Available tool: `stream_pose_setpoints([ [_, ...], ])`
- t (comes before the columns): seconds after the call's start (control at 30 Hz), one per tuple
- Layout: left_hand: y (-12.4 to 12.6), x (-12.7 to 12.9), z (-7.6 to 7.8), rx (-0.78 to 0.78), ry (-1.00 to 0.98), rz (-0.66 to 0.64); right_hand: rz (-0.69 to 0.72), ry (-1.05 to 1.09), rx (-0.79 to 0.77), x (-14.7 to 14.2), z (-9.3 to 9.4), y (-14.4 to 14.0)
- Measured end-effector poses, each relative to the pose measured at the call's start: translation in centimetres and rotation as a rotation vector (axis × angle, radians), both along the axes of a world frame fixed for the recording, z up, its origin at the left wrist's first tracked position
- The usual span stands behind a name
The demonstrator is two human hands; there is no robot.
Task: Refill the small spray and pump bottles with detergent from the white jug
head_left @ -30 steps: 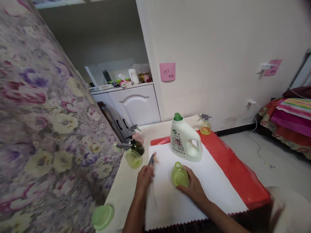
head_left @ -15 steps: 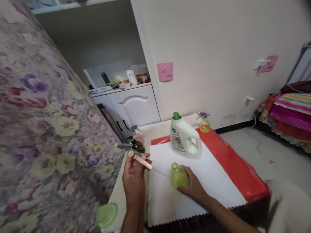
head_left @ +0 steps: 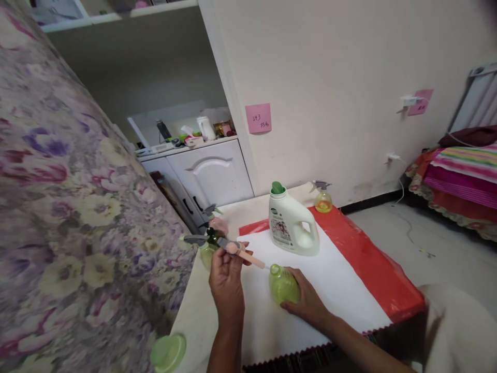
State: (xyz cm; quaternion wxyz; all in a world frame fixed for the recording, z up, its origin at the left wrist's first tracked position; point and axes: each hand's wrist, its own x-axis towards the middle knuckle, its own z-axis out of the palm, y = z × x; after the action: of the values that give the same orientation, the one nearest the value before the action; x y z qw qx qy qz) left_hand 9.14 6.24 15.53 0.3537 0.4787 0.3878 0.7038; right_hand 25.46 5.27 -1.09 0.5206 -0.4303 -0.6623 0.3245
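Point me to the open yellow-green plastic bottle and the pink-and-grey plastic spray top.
Open yellow-green plastic bottle (head_left: 283,287): head view, rounded body.
Pink-and-grey plastic spray top (head_left: 252,258): head view, long pink part.

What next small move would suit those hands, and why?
Perhaps guide the pink and grey plastic sprayer head in the left hand toward the rounded translucent yellow-green bottle: its thin tube seems to reach the open mouth, but the head sits apart; the right hand holds the bottle.

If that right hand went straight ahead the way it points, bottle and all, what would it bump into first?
Probably the spray top in the left hand, just ahead of the yellow-green bottle the right hand holds; depth is hard to judge here.
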Motion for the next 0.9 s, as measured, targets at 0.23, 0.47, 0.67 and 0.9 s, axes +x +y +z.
stream_pose_setpoints([
  [0.23, 0.2, 2.1, -2.1, -0.163, 0.120, -0.107, -0.019, 0.002, 0.011, 0.0, -0.2, 0.2],
  [0.47, 0.2, 3.3, -5.6, -0.256, 0.190, -0.204, 0.005, 0.017, 0.037, 0.2, -0.3, 0.4],
  [0.67, 0.4, 3.0, -6.8, -0.299, 0.244, -0.229, 0.018, 0.014, 0.032, 0.3, -0.3, 0.4],
  [0.9, 0.3, 2.9, -7.3, -0.320, 0.141, -0.234, 0.017, 0.032, 0.039, 0.2, 0.2, 0.3],
])
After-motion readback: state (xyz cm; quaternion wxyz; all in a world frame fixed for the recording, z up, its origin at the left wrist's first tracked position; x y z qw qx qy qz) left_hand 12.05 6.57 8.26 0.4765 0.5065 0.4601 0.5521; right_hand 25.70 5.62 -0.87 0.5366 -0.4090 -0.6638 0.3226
